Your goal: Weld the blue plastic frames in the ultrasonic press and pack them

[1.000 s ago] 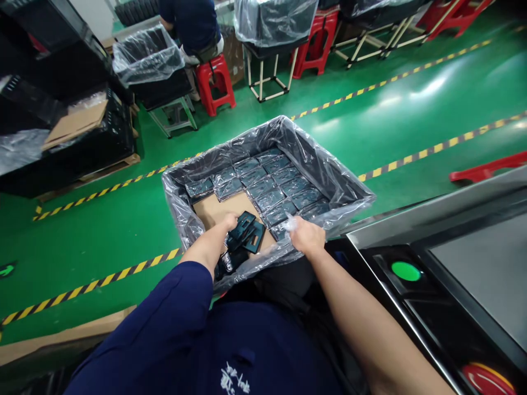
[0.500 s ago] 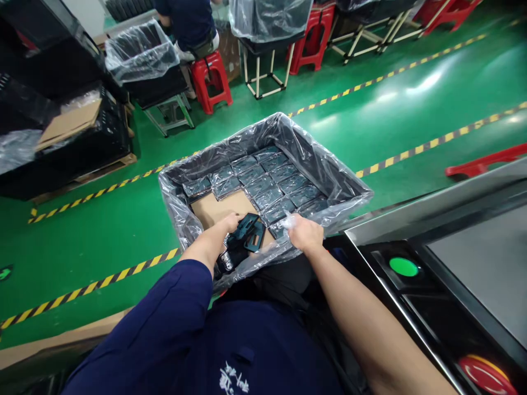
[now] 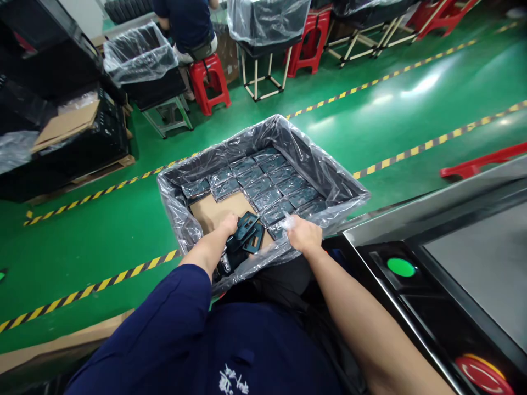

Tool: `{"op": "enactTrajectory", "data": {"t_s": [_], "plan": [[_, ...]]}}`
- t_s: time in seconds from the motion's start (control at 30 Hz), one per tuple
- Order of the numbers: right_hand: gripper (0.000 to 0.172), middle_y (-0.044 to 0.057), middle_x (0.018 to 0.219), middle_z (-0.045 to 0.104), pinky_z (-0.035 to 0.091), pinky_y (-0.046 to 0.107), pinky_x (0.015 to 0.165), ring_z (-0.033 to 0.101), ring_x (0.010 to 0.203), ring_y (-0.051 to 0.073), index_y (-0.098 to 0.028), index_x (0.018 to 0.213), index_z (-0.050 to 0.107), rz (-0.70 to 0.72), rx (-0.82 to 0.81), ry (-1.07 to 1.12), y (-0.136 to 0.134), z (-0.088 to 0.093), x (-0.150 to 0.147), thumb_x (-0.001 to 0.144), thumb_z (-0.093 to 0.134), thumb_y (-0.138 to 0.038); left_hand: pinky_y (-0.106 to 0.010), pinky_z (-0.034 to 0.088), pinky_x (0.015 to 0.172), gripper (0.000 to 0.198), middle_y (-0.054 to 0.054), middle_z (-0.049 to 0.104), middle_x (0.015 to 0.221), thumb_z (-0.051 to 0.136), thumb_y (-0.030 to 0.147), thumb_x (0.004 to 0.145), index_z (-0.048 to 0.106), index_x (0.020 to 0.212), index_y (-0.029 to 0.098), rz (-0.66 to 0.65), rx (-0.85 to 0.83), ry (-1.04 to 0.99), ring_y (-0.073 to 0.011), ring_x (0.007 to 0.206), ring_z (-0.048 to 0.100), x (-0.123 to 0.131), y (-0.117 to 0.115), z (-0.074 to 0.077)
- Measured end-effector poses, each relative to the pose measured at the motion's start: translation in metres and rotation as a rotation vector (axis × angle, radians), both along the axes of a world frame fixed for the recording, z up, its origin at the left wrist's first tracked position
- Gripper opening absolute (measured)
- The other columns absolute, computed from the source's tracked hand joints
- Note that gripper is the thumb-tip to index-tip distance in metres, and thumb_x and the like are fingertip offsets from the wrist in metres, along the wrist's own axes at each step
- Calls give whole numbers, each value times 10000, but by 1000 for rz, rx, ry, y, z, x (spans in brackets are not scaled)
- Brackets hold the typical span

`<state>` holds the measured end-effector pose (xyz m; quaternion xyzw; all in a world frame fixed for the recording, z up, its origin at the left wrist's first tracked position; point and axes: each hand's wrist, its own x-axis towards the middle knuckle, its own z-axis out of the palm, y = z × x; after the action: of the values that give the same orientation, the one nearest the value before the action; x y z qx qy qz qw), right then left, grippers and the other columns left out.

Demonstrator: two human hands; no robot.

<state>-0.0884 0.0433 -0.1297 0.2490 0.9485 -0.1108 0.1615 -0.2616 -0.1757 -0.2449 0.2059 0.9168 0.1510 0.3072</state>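
Note:
A dark crate lined with a clear plastic bag (image 3: 325,144) sits before me. My left hand (image 3: 228,226) is closed on the left edge of a slotted black plastic part (image 3: 248,221), low inside the crate. Under and beside it lies another slotted black part (image 3: 256,240), partly covered. My right hand (image 3: 303,233) is closed on the near right rim of the bag, pinching a gathered bit of clear film (image 3: 287,221). Flat black pieces (image 3: 263,186) in shiny clear wrap lie in rows across the crate. A bare cardboard sheet (image 3: 218,208) shows beside them.
At right is a machine panel with a green button (image 3: 401,267) and a red knob (image 3: 481,374). A seated person (image 3: 187,24) is at the back on a red stool (image 3: 209,82), near another bag-lined crate (image 3: 142,57). Stacked black crates (image 3: 78,142) stand at left.
The black part in my left hand has tilted so that more of its slotted face shows. My right hand keeps its hold on the bag. The whole view has shifted slightly.

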Motion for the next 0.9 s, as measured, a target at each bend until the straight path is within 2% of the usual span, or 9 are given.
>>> {"op": "enactTrajectory", "data": {"t_s": [0.2,0.3,0.4,0.5,0.63,0.77,0.83,0.9], "plan": [[294,114,975,720,494,369,802,687,947,281,-226,1086,639,-1,8,9,0,-1,0,869,451,-290,-403,498,890,204,-100,592,1156,619,286,883,631,1024,138,-39,-80,177,-215,1035,579,-5,-13,23],[292,112,984,720,495,368,796,687,949,280,-230,1081,640,1,9,9,0,0,0,873,448,-301,-349,479,858,69,-128,575,1112,611,184,840,646,886,146,-8,-59,277,-237,1027,575,-9,-23,43],[295,109,990,720,494,362,796,688,946,272,-232,1089,639,6,13,11,-1,1,0,882,439,-297,-334,472,832,89,-126,570,1056,546,162,849,634,834,167,25,-3,369,-242,996,579,-7,-33,66],[298,104,994,720,489,351,808,687,952,264,-232,1110,634,1,18,1,-1,1,0,871,467,-296,-345,469,852,146,-110,578,990,479,159,878,615,829,182,19,97,444,-234,969,576,3,-41,85],[293,108,1003,722,492,370,814,687,967,281,-236,1099,635,5,4,8,0,-2,0,872,468,-315,-370,453,924,149,-95,592,958,463,167,892,588,818,200,-18,274,520,-234,994,559,22,-44,103],[290,123,982,723,499,407,824,690,960,305,-230,1085,644,7,-4,7,1,-2,1,873,476,-335,-385,449,949,178,-111,587,1025,398,182,924,562,857,199,54,435,593,-226,1026,548,34,-39,121],[315,122,998,721,496,430,856,680,989,315,-234,1087,648,-34,-67,47,0,0,3,872,510,-417,-377,458,933,168,-101,598,1005,404,207,927,558,859,203,82,547,553,-217,1003,558,40,-35,130],[384,107,1034,717,493,428,897,664,1027,305,-236,1095,645,-97,-265,178,-6,4,3,822,592,-500,-357,480,876,145,-68,622,909,447,240,914,560,829,209,83,653,445,-202,913,583,48,-28,138]]}}
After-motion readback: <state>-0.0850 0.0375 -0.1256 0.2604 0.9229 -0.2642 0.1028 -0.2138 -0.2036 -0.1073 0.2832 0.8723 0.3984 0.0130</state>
